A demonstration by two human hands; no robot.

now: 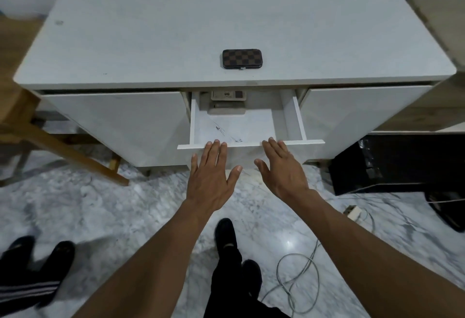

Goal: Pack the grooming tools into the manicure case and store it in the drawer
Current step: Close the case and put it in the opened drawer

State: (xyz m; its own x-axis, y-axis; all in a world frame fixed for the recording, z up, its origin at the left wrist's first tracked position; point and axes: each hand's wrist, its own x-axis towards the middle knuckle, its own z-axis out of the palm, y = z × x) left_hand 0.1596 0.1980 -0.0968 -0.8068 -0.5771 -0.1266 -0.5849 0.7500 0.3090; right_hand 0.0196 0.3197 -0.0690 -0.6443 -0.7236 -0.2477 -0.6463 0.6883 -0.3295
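Note:
A brown checkered manicure case (241, 58) lies closed on the white cabinet top (151, 40), above the middle drawer. The white drawer (293, 116) stands pulled out, its floor mostly bare with a few dark scuffs. My left hand (212, 174) and my right hand (281, 166) are both flat with fingers spread, their fingertips at the drawer's front panel. Neither hand holds anything. No loose grooming tools are visible.
Two remote controls (227, 101) lie at the back of the drawer. A wooden frame (63, 146) leans at the left. A black box (402, 164) and cables (299, 280) lie on the marble floor at the right. Another person's feet (37, 262) stand at lower left.

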